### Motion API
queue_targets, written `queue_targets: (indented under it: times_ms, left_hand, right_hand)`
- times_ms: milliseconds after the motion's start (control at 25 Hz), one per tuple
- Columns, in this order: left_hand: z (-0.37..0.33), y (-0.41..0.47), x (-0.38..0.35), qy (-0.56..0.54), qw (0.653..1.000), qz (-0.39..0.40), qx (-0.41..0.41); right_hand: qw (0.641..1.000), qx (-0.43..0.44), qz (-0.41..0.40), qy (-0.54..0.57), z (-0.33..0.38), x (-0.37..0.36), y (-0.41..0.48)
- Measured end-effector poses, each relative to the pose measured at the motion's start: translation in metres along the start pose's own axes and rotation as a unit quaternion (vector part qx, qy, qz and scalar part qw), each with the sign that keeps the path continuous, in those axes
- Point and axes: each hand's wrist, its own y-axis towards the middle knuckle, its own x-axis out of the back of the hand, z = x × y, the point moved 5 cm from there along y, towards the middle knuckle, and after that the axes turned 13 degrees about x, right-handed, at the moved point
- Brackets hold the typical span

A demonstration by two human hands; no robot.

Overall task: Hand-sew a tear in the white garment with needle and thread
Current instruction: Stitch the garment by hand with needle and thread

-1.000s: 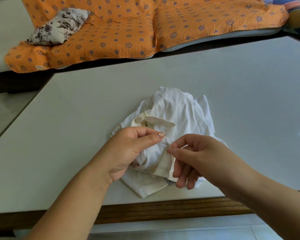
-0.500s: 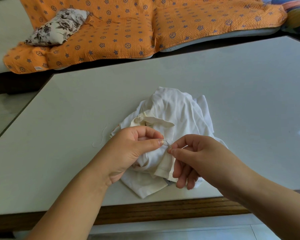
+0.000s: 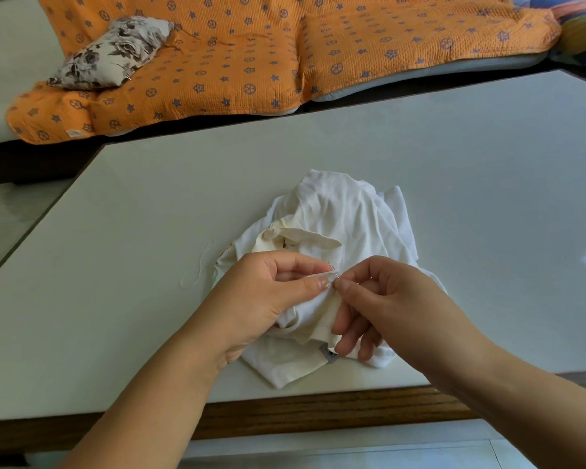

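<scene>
The white garment (image 3: 345, 214) lies crumpled near the front edge of the white table (image 3: 454, 184). My left hand (image 3: 268, 292) pinches a fold of its cloth between thumb and fingers. My right hand (image 3: 386, 302) pinches the thin needle (image 3: 332, 268) at that fold; the needle's tip sticks up between the two thumbs. A loose white thread (image 3: 197, 269) curls on the table left of the garment. A small grey label (image 3: 329, 354) shows at the garment's lower hem.
Beyond the table's far edge is a sofa under an orange patterned cover (image 3: 285, 52), with a floral cushion (image 3: 115, 52) on its left. The table has a wooden front edge (image 3: 318, 414).
My two hands have come closer together at the fold, and the needle now sits deeper in the cloth with its tip standing up. The garment has not shifted.
</scene>
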Motion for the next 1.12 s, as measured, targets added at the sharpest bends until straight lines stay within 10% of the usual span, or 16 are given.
queue_targets:
  times_ms: [400,680,880,1120]
  left_hand:
    - [0.0,-0.001,-0.007,0.151,0.985,-0.062,-0.049]
    - [-0.001,-0.002,-0.005,0.139,0.987,-0.065,-0.04]
    - [0.002,0.0,-0.002,0.071,0.997,-0.015,0.003]
    - [0.002,0.0,0.002,0.019,0.999,0.012,0.03]
  right_hand:
    - [0.998,-0.033,0.01,0.053,-0.003,0.001,0.009]
    - [0.991,0.029,-0.053,-0.121,0.001,0.018,0.019]
    - [0.951,-0.022,-0.071,0.3,0.003,0.028,0.03]
    - [0.917,0.021,-0.14,0.373,0.001,0.046,0.039]
